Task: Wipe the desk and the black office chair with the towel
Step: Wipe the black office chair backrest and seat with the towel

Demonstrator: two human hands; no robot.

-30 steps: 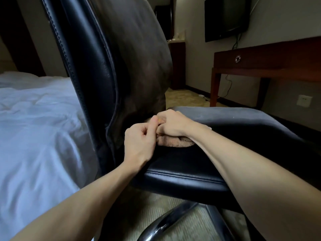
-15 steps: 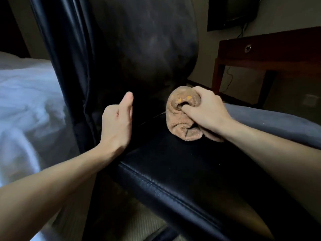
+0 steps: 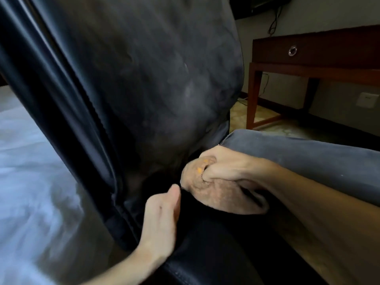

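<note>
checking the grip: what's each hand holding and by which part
Right hand grips the bunched brown towel at its top fold. Left hand holds nothing; it rests on the black chair seat.

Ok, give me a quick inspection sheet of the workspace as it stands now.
Surface: black chair seat, glossy; backrest shows dull smears.
Job's things: tan towel bunched on the seat near the backrest crease; desk stands behind.
Clutter: nothing seen.
Hands: right hand grips the towel; left hand open, against the seat near the backrest.
Cables: one cable hangs down the wall above the desk.
Surroundings: white bed on the left, wall socket on the right.
</note>
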